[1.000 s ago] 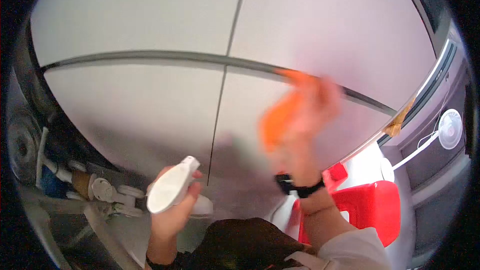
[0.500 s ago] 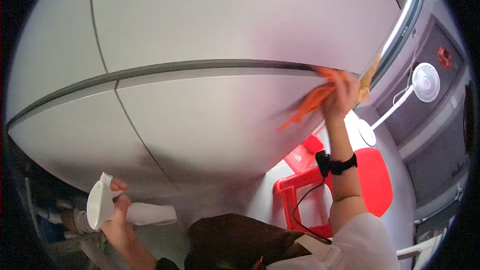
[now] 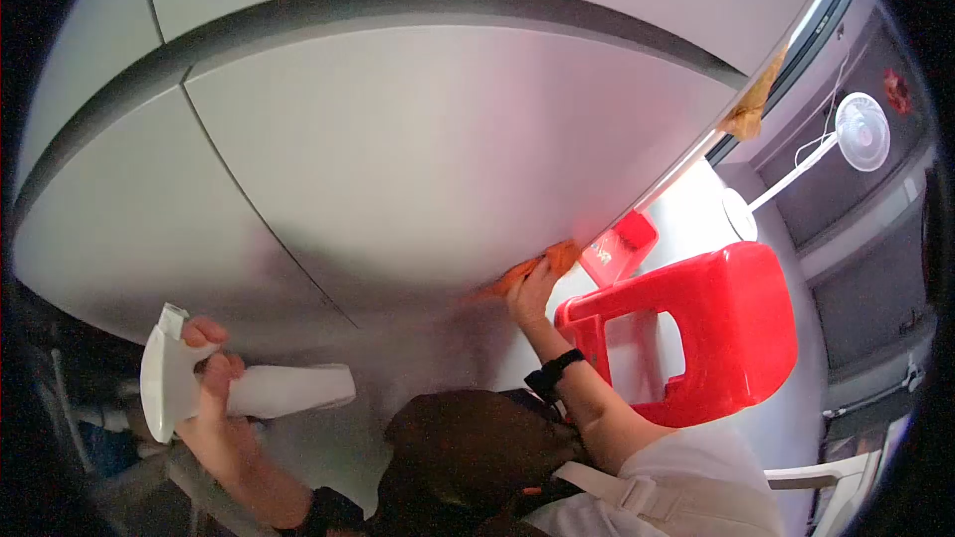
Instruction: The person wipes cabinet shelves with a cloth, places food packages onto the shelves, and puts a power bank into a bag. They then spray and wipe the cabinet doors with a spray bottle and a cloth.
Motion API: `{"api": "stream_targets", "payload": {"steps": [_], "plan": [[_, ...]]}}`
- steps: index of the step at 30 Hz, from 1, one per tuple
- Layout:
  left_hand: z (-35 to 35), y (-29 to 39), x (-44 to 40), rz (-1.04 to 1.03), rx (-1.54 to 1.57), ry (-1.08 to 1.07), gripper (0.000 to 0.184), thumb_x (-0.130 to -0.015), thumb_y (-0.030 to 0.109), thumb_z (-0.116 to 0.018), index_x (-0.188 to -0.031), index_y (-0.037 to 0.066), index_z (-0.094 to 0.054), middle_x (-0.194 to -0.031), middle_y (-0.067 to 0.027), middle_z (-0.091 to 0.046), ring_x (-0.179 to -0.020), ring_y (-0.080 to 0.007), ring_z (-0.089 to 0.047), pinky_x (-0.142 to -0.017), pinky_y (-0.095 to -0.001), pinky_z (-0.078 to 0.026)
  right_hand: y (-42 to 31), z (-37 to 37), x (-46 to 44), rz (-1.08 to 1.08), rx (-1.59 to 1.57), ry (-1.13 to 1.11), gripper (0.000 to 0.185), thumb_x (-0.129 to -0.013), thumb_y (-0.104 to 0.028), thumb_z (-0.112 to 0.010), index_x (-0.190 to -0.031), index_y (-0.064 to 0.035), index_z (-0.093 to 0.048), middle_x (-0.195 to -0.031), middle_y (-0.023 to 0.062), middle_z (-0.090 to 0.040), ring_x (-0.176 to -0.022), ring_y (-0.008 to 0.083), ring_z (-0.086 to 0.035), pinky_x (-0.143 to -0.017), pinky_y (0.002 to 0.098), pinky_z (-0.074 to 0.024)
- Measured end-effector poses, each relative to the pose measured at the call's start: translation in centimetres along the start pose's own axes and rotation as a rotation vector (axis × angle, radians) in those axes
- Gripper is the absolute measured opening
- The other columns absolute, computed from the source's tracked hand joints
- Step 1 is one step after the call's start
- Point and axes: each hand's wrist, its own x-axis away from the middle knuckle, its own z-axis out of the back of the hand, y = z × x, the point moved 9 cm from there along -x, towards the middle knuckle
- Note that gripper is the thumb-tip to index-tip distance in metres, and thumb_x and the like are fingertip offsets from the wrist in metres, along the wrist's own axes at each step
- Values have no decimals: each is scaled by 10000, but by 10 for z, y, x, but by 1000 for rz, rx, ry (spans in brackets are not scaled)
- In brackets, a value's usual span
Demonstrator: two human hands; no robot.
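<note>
White and held on its side, a spray bottle (image 3: 293, 390) is in my left hand (image 3: 217, 418), whose fingers wrap its neck near the trigger. My right hand (image 3: 534, 288) presses an orange cloth (image 3: 559, 257) against the lower part of a pale, glossy fridge-like door (image 3: 398, 149). The cloth lies bunched under my fingers near the door's lower right edge. A dark groove crosses above that panel, and a thin vertical seam splits it on the left.
A red plastic stool (image 3: 741, 328) stands right of my right forearm, with a smaller red object (image 3: 622, 247) behind it. Further right are a white standing fan (image 3: 860, 131) and a white chair (image 3: 846, 482). A yellowish cloth-like piece (image 3: 753, 109) hangs at the panel's right edge.
My right hand has moved the orange cloth down and left, from near the groove to low on the door. The view has tilted downward. My left hand still holds the spray bottle.
</note>
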Motion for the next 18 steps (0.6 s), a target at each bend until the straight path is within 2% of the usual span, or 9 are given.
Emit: {"api": "stream_targets", "payload": {"steps": [1,3,5,6,11,13,14,16,18], "plan": [[2,-2,0,4,-25,39,314,-747,28,-653,-1039,19,-537,-991,-125,-547,-865,-164,-515,-649,-255,-431,-6,3,-14,7,-5,-11,490,-996,-282,-324,-1370,25,-240,-1466,158,-165,-1362,290,-162,-1115,431,-101],[5,-8,1,26,-67,67,311,-745,31,-658,-1032,19,-539,-988,-123,-545,-870,-167,-514,-652,-253,-430,38,13,-40,-551,-423,154,498,-944,-272,-372,-1320,50,-313,-1385,254,-278,-1307,381,-240,-1096,467,-153],[-7,-10,-4,-77,-44,-55,302,-744,30,-660,-1023,18,-545,-980,-120,-549,-887,-179,-518,-652,-251,-423,23,50,-116,-234,-430,403,513,-922,-277,-346,-1283,87,-315,-1239,273,-370,-1173,401,-353,-1017,477,-249],[-10,-12,-4,-79,-7,-74,291,-743,24,-663,-1011,14,-551,-974,-120,-555,-903,-189,-523,-647,-253,-422,-26,92,-158,164,71,413,602,-879,-335,-400,-1301,83,-305,-1251,281,-364,-1175,445,-343,-1006,512,-248],[-21,-24,-5,-10,-27,-24,300,-738,28,-673,-1010,8,-548,-969,-123,-559,-893,-190,-527,-640,-256,-424,-129,139,-218,463,44,554,651,-797,-310,-467,-1305,80,-355,-1278,314,-341,-1196,492,-311,-1012,575,-218],[-29,-15,-10,-56,-36,-41,301,-737,35,-677,-1008,8,-547,-970,-123,-560,-889,-189,-528,-637,-257,-425,-96,24,-146,365,138,-32,573,-884,-362,-464,-1324,-1,-390,-1298,186,-427,-1241,332,-335,-1057,494,-213],[-32,-12,-10,-73,-35,-33,304,-736,36,-677,-1010,8,-549,-969,-124,-562,-889,-187,-529,-634,-257,-426,-149,-6,-77,923,-26,-292,524,-819,-243,-474,-1307,-56,-434,-1300,163,-457,-1151,298,-498,-955,500,-389],[-32,-6,-5,-72,-40,-12,307,-735,37,-678,-1013,8,-551,-968,-125,-565,-888,-185,-530,-632,-257,-427,-123,5,-13,1402,147,-86,426,-838,-262,-475,-1243,-130,-507,-1114,17,-598,-1016,180,-584,-837,418,-465],[-27,6,-2,-108,19,26,302,-737,32,-674,-1013,6,-555,-968,-129,-570,-843,-162,-532,-625,-250,-421,-3,-67,-6,340,-583,-1101,349,-826,-295,-507,-1142,-157,-559,-999,-9,-614,-965,160,-589,-773,393,-468]]}}
